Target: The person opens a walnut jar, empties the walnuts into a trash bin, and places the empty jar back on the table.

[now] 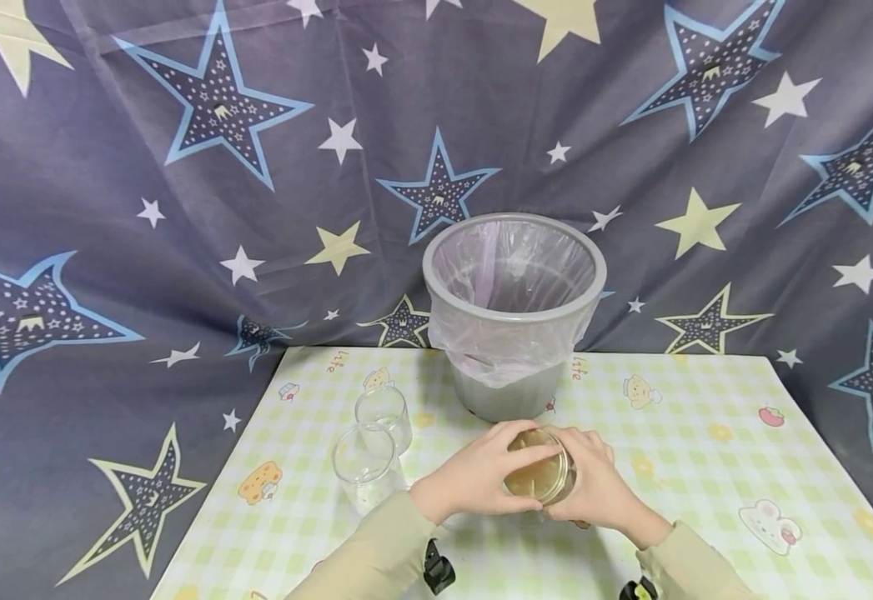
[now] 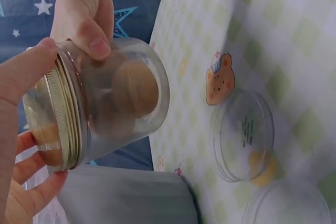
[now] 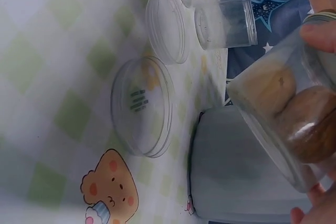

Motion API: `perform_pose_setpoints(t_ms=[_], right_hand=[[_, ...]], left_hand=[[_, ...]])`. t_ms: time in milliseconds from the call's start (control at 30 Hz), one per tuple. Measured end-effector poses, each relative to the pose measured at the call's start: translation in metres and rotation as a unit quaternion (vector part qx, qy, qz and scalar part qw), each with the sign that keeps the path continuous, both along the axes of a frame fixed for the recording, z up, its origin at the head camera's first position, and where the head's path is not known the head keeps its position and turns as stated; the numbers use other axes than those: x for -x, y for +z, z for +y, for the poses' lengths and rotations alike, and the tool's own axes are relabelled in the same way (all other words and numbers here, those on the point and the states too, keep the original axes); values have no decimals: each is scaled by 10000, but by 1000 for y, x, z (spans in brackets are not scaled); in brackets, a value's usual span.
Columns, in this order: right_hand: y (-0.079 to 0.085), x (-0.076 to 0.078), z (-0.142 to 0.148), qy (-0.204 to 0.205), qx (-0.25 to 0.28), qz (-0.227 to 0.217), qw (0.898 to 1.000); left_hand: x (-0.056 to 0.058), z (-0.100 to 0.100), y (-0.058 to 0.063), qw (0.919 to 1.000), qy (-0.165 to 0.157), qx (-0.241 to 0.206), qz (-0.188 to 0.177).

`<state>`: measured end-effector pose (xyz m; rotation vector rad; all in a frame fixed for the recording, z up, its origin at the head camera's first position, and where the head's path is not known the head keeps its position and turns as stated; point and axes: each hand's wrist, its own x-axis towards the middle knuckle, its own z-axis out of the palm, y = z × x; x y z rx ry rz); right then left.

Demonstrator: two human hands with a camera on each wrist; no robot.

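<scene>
Both hands hold a clear jar tilted above the table, close in front of the bin. My left hand grips the jar's gold-rimmed lid, thumb on one side and fingers on the other. Around the clear body of the jar curls my right hand, its thumb pressed on the wall in the left wrist view. Inside the jar lie round brown things; a paler one and a darker glossy one show in the right wrist view.
A grey bin with a clear liner stands at the back of the checked table. Two clear open jars stand at the left. Two clear round lids, one bearing green marks, lie on the tablecloth. A starry curtain hangs behind.
</scene>
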<state>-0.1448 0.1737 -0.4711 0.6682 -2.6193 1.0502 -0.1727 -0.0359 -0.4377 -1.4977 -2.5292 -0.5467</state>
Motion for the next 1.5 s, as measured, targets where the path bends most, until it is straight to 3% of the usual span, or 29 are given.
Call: perform_pose_setpoints(t_ms=[400, 733, 867, 1000, 1100, 1367, 1500], right_hand=[[-11, 0, 0, 561, 300, -55, 9980], [-9, 0, -3, 812, 617, -445, 9938], [-9, 0, -4, 852, 834, -684, 9905], [-9, -1, -7, 952, 1107, -954, 9847], [-7, -1, -10, 1011, 1320, -1069, 9803], [-6, -2, -16, 963, 1399, -979, 9806], [-6, -5, -20, 778, 1258, -782, 9859]], left_hand=[[-2, -5, -6, 9971, -394, -506, 414], [-1, -10, -7, 9990, -382, -182, 133], [2, -9, -9, 9970, -478, -16, 603], [8, -8, -12, 9867, -487, 110, 1547], [12, -8, -14, 9794, -455, 130, 1963], [15, -10, -11, 9836, -439, 161, 1744], [14, -13, -10, 9814, -484, 43, 1856]])
